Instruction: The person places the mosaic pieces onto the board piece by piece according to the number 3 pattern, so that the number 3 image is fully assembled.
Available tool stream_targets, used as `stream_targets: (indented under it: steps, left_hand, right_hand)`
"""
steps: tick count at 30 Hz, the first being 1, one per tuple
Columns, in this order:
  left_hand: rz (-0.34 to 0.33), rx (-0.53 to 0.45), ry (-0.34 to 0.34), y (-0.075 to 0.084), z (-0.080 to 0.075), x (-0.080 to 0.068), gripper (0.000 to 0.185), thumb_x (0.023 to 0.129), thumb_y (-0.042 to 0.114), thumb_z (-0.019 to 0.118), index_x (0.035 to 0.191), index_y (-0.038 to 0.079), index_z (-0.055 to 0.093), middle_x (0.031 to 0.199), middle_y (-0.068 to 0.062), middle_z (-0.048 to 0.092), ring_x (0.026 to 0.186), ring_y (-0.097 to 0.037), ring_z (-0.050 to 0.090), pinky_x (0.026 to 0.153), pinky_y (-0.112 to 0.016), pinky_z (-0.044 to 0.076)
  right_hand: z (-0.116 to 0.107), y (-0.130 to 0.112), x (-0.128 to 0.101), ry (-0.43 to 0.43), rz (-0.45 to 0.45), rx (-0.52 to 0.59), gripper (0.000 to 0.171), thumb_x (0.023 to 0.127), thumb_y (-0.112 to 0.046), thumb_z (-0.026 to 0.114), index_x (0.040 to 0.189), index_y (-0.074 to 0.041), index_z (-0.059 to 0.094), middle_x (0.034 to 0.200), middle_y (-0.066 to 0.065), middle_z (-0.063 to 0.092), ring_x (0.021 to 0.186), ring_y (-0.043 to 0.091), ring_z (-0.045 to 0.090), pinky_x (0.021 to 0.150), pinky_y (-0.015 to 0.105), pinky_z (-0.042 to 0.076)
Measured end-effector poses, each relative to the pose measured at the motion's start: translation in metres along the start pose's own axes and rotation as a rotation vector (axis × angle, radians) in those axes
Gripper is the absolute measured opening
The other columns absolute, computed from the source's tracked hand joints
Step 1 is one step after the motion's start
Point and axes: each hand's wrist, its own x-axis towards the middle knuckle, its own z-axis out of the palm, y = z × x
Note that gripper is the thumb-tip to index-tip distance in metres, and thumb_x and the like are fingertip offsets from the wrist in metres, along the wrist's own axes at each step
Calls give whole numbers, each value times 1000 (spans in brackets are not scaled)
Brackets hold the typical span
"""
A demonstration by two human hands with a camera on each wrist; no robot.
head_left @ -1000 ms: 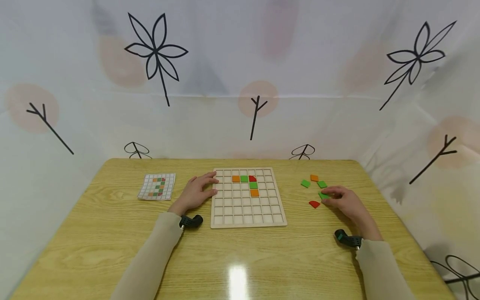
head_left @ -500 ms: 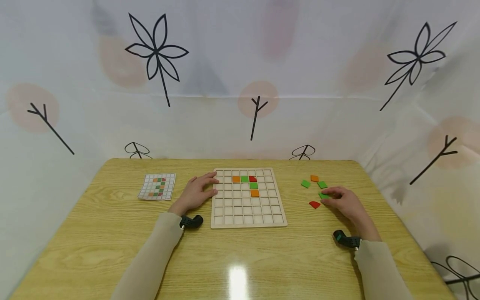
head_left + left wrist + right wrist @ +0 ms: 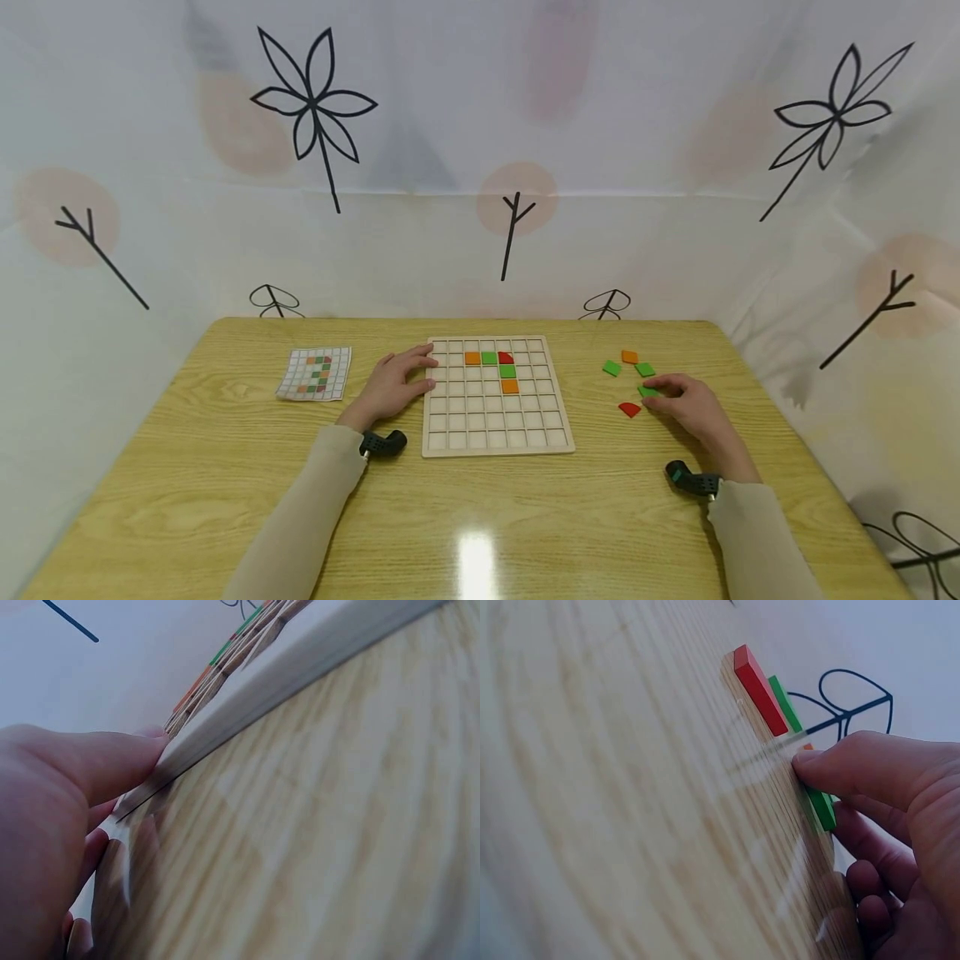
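In the head view, my left hand [image 3: 392,386] rests at the left edge of a light wooden grid board [image 3: 456,421]. Its fingertips lie over the rim, and in the left wrist view the thumb [image 3: 124,759] touches the board's side. On the board sit two orange squares, two green squares and a red quarter-circle. Over on the right, my right hand [image 3: 692,407] pinches a green square tile [image 3: 823,810] between thumb and fingers, low at the table surface. A red quarter-circle tile [image 3: 629,409] lies just in front of those fingers.
Beyond the right hand lie two green tiles [image 3: 612,367] and an orange tile [image 3: 629,357]. A paper card [image 3: 288,385] printed with a coloured grid pattern lies left of the left hand. The wooden table [image 3: 420,517] meets a patterned cloth backdrop [image 3: 420,250].
Almost nothing differs. The right wrist has shifted very slightly to the left, while its fingers stay at the same green tile. The left hand and the board hold still.
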Motion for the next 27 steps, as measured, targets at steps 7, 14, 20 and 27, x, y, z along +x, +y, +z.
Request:
stream_targets:
  steps: [7,14,20,27]
  left_hand:
    - [4,-7,2,-1,0,0,39,100,28,63,133,8,63,156,-8,39,144,-28,34,117,-59,11]
    - [1,9,1,-2,-1,1,39,100,29,63,133,10,63,156,-7,39,144,-28,34,117,-60,11]
    - [-1,1,0,-2,-1,0,39,100,29,64,134,10,62,157,-7,39,144,-28,34,117,-59,11]
    - [-8,-12,-7,-1,-1,0,39,100,29,63,134,10,62,157,-5,39,144,-26,34,118,-58,10]
  right_hand:
    - [0,-2,0,0,-7,18,46,93,-29,73,128,0,64,116,19,59,92,25,50,76,34,44]
    - [1,-3,1,-3,-13,32,46,93,-26,73,129,2,63,115,18,59,90,22,50,71,30,45]
    - [0,-4,1,1,-5,28,46,94,-28,71,129,2,63,114,18,60,93,23,51,75,31,46]
    - [-6,-9,1,0,11,6,46,95,-28,71,129,2,63,118,20,59,96,26,52,74,32,47]
